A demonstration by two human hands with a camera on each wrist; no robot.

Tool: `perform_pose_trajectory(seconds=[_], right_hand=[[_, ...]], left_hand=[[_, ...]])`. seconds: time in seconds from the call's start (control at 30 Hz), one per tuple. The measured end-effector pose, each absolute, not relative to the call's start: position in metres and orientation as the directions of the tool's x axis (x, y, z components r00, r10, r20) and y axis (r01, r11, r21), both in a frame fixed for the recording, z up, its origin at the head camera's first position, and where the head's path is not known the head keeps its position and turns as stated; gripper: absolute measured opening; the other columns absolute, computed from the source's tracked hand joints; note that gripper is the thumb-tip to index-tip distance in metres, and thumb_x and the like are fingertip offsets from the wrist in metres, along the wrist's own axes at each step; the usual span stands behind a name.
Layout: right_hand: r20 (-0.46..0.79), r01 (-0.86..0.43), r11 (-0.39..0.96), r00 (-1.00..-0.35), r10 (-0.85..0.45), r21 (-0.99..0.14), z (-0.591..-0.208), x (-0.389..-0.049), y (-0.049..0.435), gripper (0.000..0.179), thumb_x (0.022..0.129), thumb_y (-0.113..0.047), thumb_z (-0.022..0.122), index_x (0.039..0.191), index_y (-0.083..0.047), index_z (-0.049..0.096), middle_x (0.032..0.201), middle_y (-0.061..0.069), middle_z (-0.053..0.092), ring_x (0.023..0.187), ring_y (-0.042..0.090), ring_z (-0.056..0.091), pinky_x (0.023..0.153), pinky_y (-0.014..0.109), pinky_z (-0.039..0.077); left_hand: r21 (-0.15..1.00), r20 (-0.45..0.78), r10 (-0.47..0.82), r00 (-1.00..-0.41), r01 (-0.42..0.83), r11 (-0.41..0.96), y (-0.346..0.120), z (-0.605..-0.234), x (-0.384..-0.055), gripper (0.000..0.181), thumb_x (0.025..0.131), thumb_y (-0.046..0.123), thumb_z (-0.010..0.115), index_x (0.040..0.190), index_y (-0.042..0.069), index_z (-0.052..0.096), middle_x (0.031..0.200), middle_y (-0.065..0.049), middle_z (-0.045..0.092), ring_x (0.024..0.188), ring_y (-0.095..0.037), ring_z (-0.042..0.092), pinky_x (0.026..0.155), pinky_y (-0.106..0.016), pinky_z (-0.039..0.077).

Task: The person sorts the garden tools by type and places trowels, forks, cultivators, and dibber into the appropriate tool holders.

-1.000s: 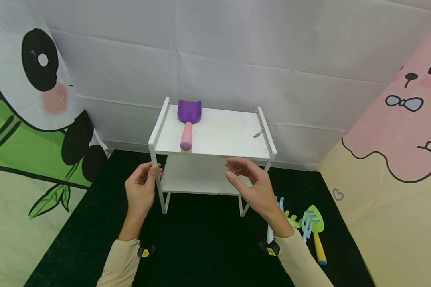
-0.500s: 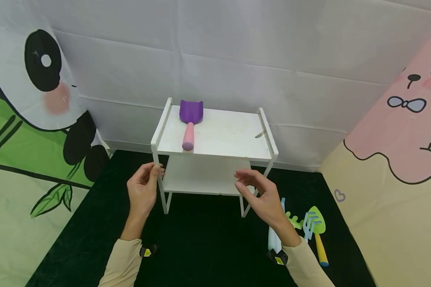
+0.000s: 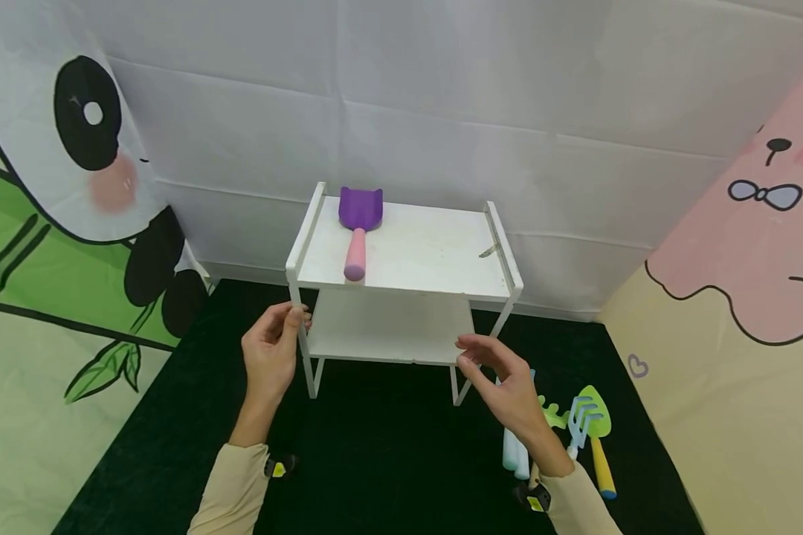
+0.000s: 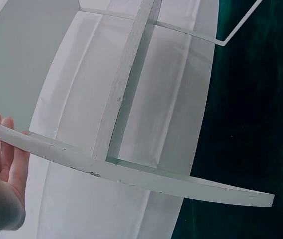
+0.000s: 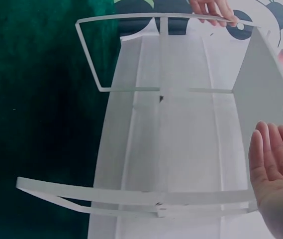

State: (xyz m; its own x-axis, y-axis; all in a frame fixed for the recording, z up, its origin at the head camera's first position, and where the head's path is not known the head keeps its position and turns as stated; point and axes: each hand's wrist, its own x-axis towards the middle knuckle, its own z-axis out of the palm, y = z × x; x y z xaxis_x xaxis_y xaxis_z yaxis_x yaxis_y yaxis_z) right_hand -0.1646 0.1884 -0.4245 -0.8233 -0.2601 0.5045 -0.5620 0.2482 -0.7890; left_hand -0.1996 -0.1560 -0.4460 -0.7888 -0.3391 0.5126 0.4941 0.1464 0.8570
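Note:
A white two-tier shelf stands against the back wall. My left hand grips its front left leg just below the top tier. In the left wrist view the fingers lie behind that leg. My right hand is held before the front right leg, fingers loosely bent and apart from the thumb, with nothing between them. The right wrist view shows the right hand beside the frame, holding nothing. On the top tier, at the left, lies a toy shovel with a purple scoop and pink handle pointing forward.
On the dark green floor, right of the shelf, lie a green trowel with a yellow handle, a light blue toy fork and a green rake. Light blue handles lie partly behind the right arm. Printed cloth walls flank both sides.
My right hand has moved right and down, away from the shelf's front. The left hand keeps its grip on the leg. The whole view has shifted slightly.

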Motion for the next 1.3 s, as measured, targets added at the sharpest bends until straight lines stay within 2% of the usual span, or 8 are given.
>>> perform_pose_trajectory(seconds=[0.1,0.27,0.47,0.8,0.87,1.03,1.3], right_hand=[[0.493,-0.547,0.258,-0.834,-0.246,-0.796,-0.431,-0.162,0.192,0.034,0.099,0.004,0.064,0.132,-0.002,0.062,0.127,0.015,0.067,0.103,0.018,0.065,0.094,0.025,0.053],[0.486,-0.53,0.256,-0.847,-0.216,-0.809,-0.442,-0.158,0.198,0.035,0.099,0.004,0.064,0.133,-0.004,0.062,0.128,0.016,0.066,0.104,0.018,0.065,0.093,0.022,0.052],[0.458,-0.495,0.256,-0.868,-0.193,-0.83,-0.455,-0.151,0.211,0.033,0.101,0.002,0.062,0.133,-0.004,0.062,0.128,0.015,0.064,0.105,0.018,0.063,0.095,0.022,0.051],[0.346,-0.364,0.313,-0.931,-0.115,-0.877,-0.478,-0.141,0.231,0.03,0.103,-0.006,0.063,0.133,-0.006,0.061,0.133,0.012,0.063,0.11,0.016,0.064,0.095,0.023,0.052],[0.324,-0.341,0.329,-0.94,-0.106,-0.881,-0.482,-0.139,0.236,0.03,0.103,-0.008,0.062,0.134,-0.008,0.061,0.134,0.011,0.062,0.11,0.016,0.064,0.094,0.024,0.053],[0.266,-0.277,0.36,-0.961,-0.081,-0.891,-0.49,-0.134,0.247,0.034,0.105,-0.012,0.061,0.138,-0.004,0.057,0.138,0.013,0.06,0.112,0.016,0.063,0.094,0.027,0.054],[0.186,-0.182,0.356,-0.982,-0.024,-0.917,-0.5,-0.126,0.263,0.036,0.106,-0.016,0.059,0.139,-0.003,0.054,0.139,0.015,0.056,0.114,0.011,0.063,0.097,0.022,0.051]], left_hand=[[0.858,0.509,-0.341,-0.79,0.496,0.132,-0.156,-0.445,-0.2,0.014,0.102,0.003,0.062,0.109,-0.007,0.07,0.098,-0.016,0.073,0.083,-0.008,0.07,0.083,-0.019,0.055],[0.862,0.503,-0.339,-0.795,0.488,0.135,-0.156,-0.445,-0.199,0.015,0.103,0.005,0.062,0.109,-0.007,0.069,0.096,-0.007,0.073,0.085,-0.008,0.07,0.084,-0.019,0.055],[0.862,0.504,-0.339,-0.794,0.49,0.133,-0.155,-0.444,-0.197,0.015,0.103,0.006,0.062,0.107,-0.006,0.071,0.095,-0.007,0.073,0.085,-0.01,0.07,0.084,-0.019,0.055],[0.87,0.49,-0.343,-0.801,0.475,0.135,-0.155,-0.443,-0.196,0.015,0.103,0.007,0.062,0.108,-0.005,0.071,0.095,-0.004,0.073,0.084,-0.009,0.07,0.084,-0.019,0.055],[0.872,0.486,-0.346,-0.802,0.47,0.137,-0.155,-0.444,-0.197,0.015,0.103,0.006,0.062,0.109,-0.005,0.071,0.095,-0.002,0.072,0.084,-0.009,0.07,0.083,-0.019,0.055],[0.875,0.481,-0.351,-0.803,0.463,0.14,-0.154,-0.443,-0.197,0.015,0.103,0.006,0.062,0.109,-0.005,0.071,0.094,0.005,0.071,0.084,-0.008,0.07,0.084,-0.019,0.055],[0.87,0.491,-0.339,-0.802,0.475,0.136,-0.154,-0.444,-0.197,0.017,0.103,0.008,0.062,0.108,-0.005,0.07,0.094,0.005,0.072,0.085,-0.009,0.071,0.085,-0.021,0.056]])
